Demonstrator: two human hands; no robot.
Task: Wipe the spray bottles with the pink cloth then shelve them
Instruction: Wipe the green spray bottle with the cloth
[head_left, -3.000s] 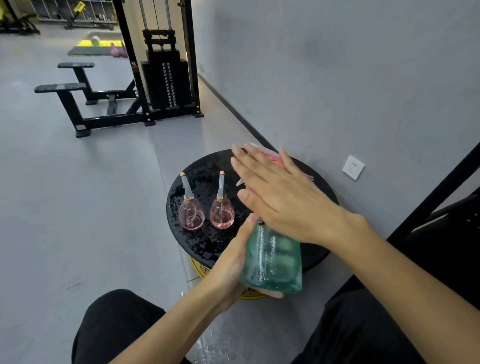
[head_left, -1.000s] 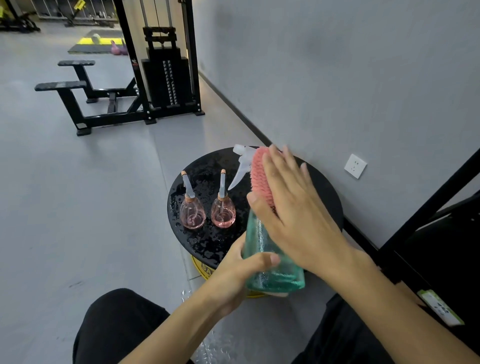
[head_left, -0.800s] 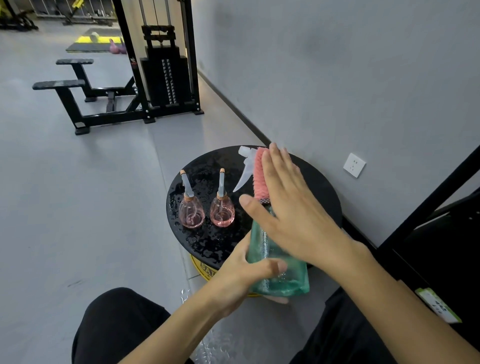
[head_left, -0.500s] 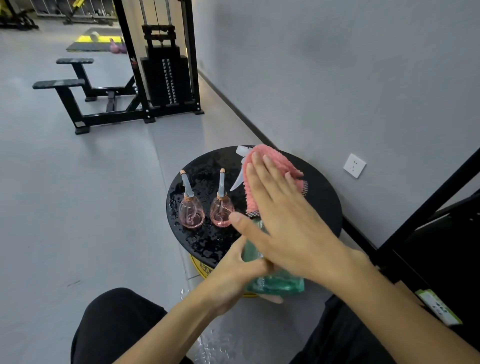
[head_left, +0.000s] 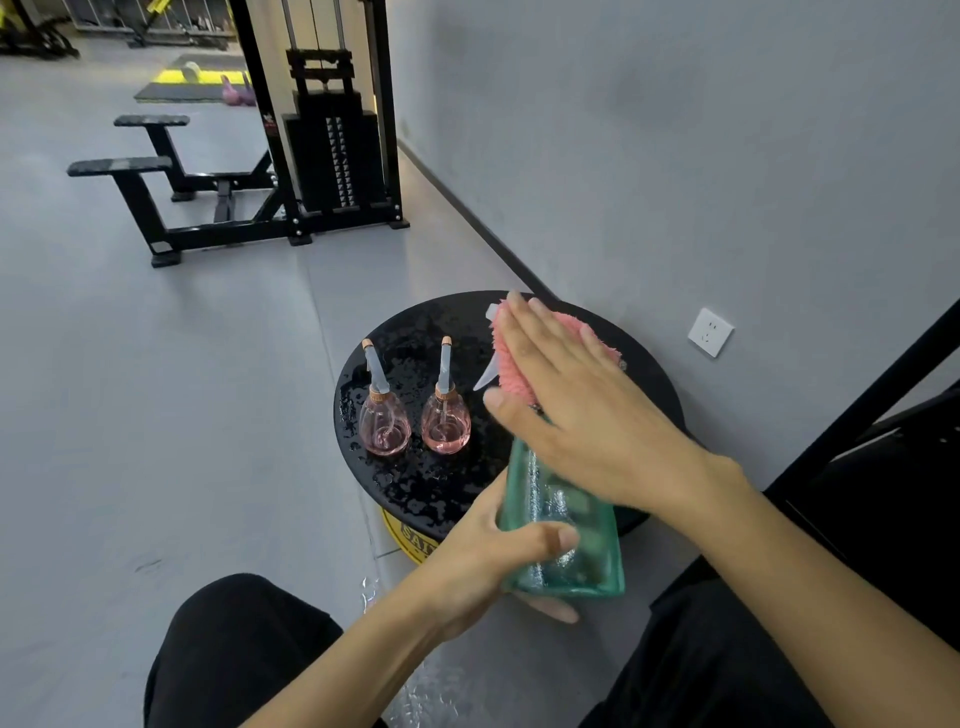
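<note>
My right hand (head_left: 587, 415) slid the pink cloth (head_left: 511, 371) up the green bottle (head_left: 561, 540) to its trigger, fingers (head_left: 524, 332) flat on it. My left hand (head_left: 488, 561) grips its body; pink bottles (head_left: 445, 431) likely next.

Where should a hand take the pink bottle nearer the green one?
Probably grip the pink bottle by its round belly from the near side. It stands upright on the wet black table; its thin nozzle offers little hold, and the other pink bottle crowds its left.
</note>
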